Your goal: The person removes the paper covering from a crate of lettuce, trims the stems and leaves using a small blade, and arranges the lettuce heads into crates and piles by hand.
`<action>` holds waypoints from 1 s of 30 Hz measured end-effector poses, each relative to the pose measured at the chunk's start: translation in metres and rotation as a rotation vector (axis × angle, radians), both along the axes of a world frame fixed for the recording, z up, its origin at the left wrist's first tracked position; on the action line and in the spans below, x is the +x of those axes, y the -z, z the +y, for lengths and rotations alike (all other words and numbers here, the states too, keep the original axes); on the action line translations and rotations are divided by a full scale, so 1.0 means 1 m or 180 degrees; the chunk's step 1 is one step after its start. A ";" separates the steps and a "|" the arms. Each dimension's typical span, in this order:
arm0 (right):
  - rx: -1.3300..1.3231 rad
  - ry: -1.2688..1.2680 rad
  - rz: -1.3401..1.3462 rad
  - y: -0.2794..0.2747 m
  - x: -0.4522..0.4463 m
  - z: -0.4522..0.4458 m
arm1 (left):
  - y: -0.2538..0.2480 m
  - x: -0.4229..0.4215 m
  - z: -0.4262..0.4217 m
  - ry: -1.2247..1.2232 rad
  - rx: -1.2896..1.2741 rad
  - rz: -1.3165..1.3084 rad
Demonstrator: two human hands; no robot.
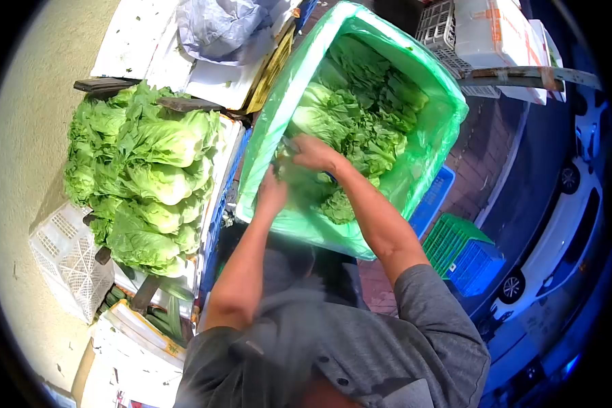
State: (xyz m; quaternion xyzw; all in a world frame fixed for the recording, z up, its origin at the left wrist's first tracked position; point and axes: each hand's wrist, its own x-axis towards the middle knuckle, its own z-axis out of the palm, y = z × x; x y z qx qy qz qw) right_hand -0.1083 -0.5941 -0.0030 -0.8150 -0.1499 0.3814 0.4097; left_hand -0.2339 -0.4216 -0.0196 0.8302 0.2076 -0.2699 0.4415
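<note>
Both my hands are inside a large bin lined with a green plastic bag [442, 146], over heads of leafy lettuce [350, 115]. My left hand [272, 192] is closed at the near left side of the bin, on a lettuce head [304, 190] whose leaves are smeared by motion. Just beyond it, my right hand [314, 154] is bent with its fingers curled together. Something small and greyish shows at its fingertips, too blurred to name. The two hands are close together.
Left of the bin, stacked lettuce heads [160, 180] lie on a stand. A white plastic basket [71, 255] and long green vegetables [173, 316] are below them. Green [453, 241] and blue crates [479, 267] stand at right. White foam boxes [489, 30] and a metal bar [506, 77] are upper right.
</note>
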 end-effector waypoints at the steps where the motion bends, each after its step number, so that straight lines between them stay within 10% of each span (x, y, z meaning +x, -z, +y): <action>1: -0.0066 -0.0029 0.0076 -0.003 0.000 0.000 | -0.003 0.001 0.001 0.0019 -0.0015 -0.0027; 30: -0.1001 -0.0466 -0.1219 -0.097 -0.087 -0.020 | -0.104 -0.019 -0.022 0.0003 -0.0320 -0.0044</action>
